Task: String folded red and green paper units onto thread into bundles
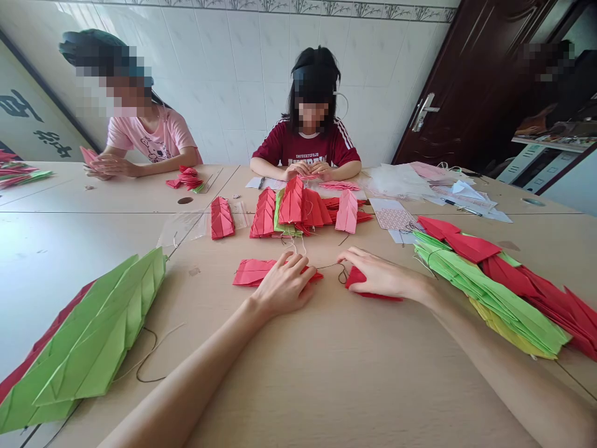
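Note:
My left hand (286,283) lies over a flat folded red paper piece (252,272), fingers curled down onto it and partly covering its right end. Another red folded paper (357,277) sits under my right hand (380,277), whose thumb and fingers close around its left part. Between the hands, a dark thread (342,272) loops on the table. Just beyond my fingers stands a group of pleated red paper pieces (293,200), with a light green one (280,214) among them and pale strings hanging toward my left hand.
Large green pleated papers (107,330) lie at left, with loose threads beside them. Green (494,292) and red strips (522,280) are stacked near my right forearm. Across the table (298,386), two people handle folded paper. Plastic sheets (396,180) and a pen (461,206) lie at back right.

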`<state>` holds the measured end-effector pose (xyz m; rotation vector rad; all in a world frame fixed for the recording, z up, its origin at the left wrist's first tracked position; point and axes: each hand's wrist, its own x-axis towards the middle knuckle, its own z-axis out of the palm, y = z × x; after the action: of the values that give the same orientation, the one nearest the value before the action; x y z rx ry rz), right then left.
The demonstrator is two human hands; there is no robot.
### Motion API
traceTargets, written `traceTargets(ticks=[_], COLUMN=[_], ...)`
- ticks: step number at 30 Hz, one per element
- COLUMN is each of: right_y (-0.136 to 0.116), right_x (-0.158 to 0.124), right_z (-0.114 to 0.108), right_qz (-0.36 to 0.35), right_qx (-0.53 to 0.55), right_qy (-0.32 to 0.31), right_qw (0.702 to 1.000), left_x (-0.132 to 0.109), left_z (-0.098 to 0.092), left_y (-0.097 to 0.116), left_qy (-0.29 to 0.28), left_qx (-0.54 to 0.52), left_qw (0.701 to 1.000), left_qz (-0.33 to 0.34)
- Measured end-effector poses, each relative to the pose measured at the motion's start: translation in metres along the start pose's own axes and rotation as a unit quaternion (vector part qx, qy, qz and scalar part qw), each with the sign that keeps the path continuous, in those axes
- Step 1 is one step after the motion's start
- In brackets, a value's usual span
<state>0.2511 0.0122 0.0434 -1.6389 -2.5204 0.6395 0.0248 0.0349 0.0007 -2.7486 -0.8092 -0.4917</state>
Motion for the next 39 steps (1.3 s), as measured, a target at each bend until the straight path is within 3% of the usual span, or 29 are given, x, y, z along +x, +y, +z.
traceTargets(ticks=[4, 7, 10, 13, 16, 22, 33, 39], right_y=[0.000, 0.010, 0.026, 0.037, 0.035, 0.017, -0.003, 0.004], right_x=[0.005, -0.002, -0.014, -0.019, -0.015, 0.000, 0.011, 0.009], right_z=[-0.006, -0.023, -0.038, -0.040, -0.031, -0.015, -0.001, -0.009], right_qz=[-0.041, 0.015, 0.099, 0.143, 0.121, 0.055, -0.046, -0.031], right_qx=[0.057, 0.044, 0.007, -0.013, -0.013, -0.014, 0.087, 0.233], right_qy=[0.067, 0.072, -0.014, -0.111, -0.123, -0.059, 0.033, 0.008], right_qw=[0.995, 0.996, 0.995, 0.983, 0.985, 0.997, 0.995, 0.972], left_x=[-0.002, -0.003, -0.002, -0.001, 0.000, 0.001, 0.001, 0.002], left_z=[0.001, 0.000, -0.001, -0.001, -0.002, -0.005, 0.001, 0.000], left_y=[-0.001, 0.000, 0.000, 0.001, 0.002, 0.002, 0.002, 0.002], left_qy=[0.035, 0.047, 0.051, 0.060, 0.053, 0.009, 0.003, 0.014], left_qx=[0.040, 0.049, 0.046, 0.036, 0.016, -0.042, -0.074, -0.093], left_qw=[0.997, 0.997, 0.997, 0.998, 0.998, 0.996, 0.997, 0.995], left_qz=[-0.052, -0.045, -0.022, -0.008, 0.019, 0.075, 0.025, 0.021])
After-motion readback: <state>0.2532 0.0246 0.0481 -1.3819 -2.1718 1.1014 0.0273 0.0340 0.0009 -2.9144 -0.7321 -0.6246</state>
